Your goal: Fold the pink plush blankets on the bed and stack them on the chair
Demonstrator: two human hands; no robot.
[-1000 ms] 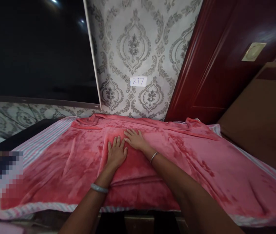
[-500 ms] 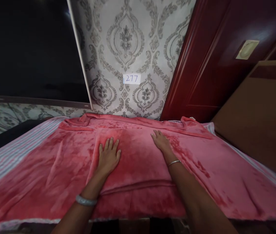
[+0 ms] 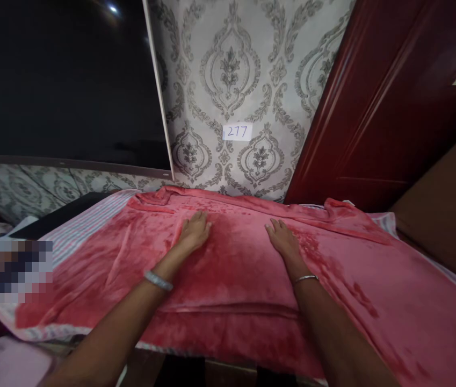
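A pink-red plush cloth [image 3: 228,269] is spread out before me, with a flat folded layer in its middle. My left hand [image 3: 196,232] lies palm down on the far left part of that layer, fingers stretched out and pointing away. Resting on the layer's far right part is my right hand [image 3: 283,239], also flat with its fingers extended. Neither hand grips the fabric. Raised, rumpled folds run along the cloth's far edge, just beyond my fingertips. A horizontal crease crosses it nearer to me, between my forearms.
Under the plush lies a striped cloth [image 3: 86,215], showing at the left and right edges. A large dark screen [image 3: 62,80] stands at the back left. Behind are a patterned wall with a paper label [image 3: 237,131], a dark red door [image 3: 356,123] and a brown cardboard box [image 3: 449,188].
My left hand has slid farther away over the cloth, toward its far edge. The right hand stays at nearly the same spot. The camera has turned to the left.
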